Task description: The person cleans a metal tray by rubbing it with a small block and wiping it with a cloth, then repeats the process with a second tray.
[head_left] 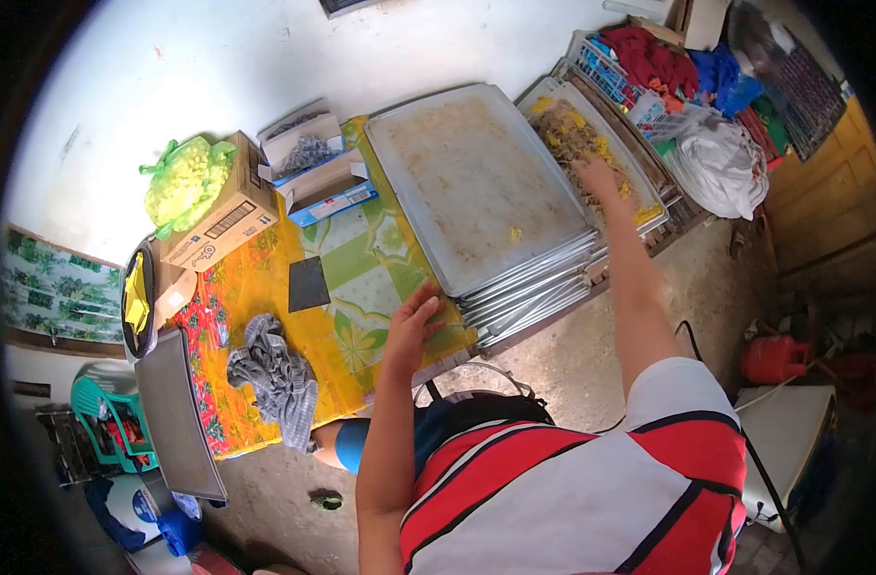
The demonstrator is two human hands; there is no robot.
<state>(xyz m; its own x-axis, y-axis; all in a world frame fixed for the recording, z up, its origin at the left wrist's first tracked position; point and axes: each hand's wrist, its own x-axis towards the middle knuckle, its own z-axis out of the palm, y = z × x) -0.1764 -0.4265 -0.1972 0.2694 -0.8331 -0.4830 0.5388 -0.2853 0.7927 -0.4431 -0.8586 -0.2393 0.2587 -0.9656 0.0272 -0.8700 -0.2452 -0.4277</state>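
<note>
My right hand (597,178) reaches down into a heap of brown and yellow dried bits (570,136) on a tray (652,213) at the upper right; its fingertips are too small and buried to make out. Near the front left corner of a stack of metal trays (476,182), my left hand (416,329) hovers over the table edge with its fingers apart and nothing in them. The top tray of that stack is stained, with a small yellow piece (515,233) lying on it.
A patterned yellow and green tablecloth (347,369) bears a grey crumpled cloth (277,369), a dark square (309,284), blue-white boxes (333,199), a carton (229,213) and a green bag (189,182). Crates with cloths (649,67) stand at the upper right.
</note>
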